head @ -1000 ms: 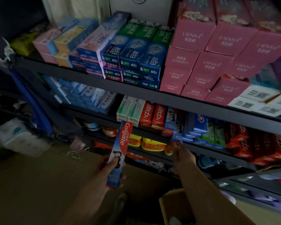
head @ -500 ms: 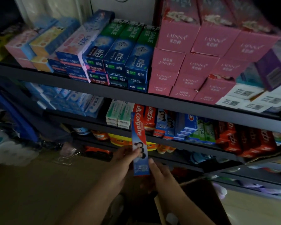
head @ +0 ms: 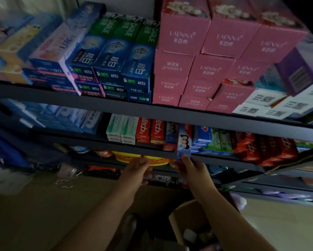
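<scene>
— So, where's the toothpaste box (head: 184, 142)?
— Upright at the middle shelf (head: 148, 146) edge. It's red and blue, with faces printed on it.
— Room?
— Tight, with boxes (head: 203, 136) on both sides. The right hand (head: 193, 169) has its fingers (head: 185, 158) pinching the bottom end, and the left hand (head: 137, 169) is relaxed, holding nothing.

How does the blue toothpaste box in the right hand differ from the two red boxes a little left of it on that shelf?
The blue toothpaste box shows printed faces; the red boxes show white characters. The blue toothpaste box juts past the shelf edge; the red boxes sit back in line. The right hand holds the blue toothpaste box; nothing touches the red boxes. Both are slim cartons lying end-out.
</scene>
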Motion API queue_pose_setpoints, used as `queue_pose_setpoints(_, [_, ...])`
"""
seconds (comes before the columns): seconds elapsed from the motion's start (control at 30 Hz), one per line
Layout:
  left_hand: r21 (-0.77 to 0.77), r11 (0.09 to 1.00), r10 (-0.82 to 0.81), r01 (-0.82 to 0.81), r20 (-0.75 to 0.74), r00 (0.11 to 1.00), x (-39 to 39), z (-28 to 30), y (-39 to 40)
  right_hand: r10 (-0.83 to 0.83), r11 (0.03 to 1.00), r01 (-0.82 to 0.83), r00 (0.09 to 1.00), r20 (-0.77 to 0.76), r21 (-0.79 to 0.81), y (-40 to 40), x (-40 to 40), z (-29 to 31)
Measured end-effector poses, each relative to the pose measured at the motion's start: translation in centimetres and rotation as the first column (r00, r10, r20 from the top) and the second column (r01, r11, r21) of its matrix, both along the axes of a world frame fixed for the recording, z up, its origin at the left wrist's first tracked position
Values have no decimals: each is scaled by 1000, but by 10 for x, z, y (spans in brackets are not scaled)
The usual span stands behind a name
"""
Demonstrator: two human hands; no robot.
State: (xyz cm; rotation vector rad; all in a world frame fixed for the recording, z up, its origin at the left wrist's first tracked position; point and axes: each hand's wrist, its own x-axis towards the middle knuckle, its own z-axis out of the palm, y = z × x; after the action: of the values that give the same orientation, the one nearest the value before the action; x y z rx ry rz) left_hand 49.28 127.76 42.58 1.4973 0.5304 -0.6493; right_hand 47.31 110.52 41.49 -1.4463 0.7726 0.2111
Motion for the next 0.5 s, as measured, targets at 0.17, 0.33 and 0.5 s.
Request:
queue_pose_setpoints(0.17, [78,986,149,-146,-34,988,-4,-17,33,-117,990,114,993,30,87,1,22,-7])
queue_pose_setpoints(0.33, [142,974,181,-178,-11,983,-5,-23,60,-179,984,178,983,38,9,1,20,-12])
queue_pose_setpoints(0.5, [134,975,180,-176,-15,984,-6,-22,73,-288,957,287,958,7,41,3,22,-23])
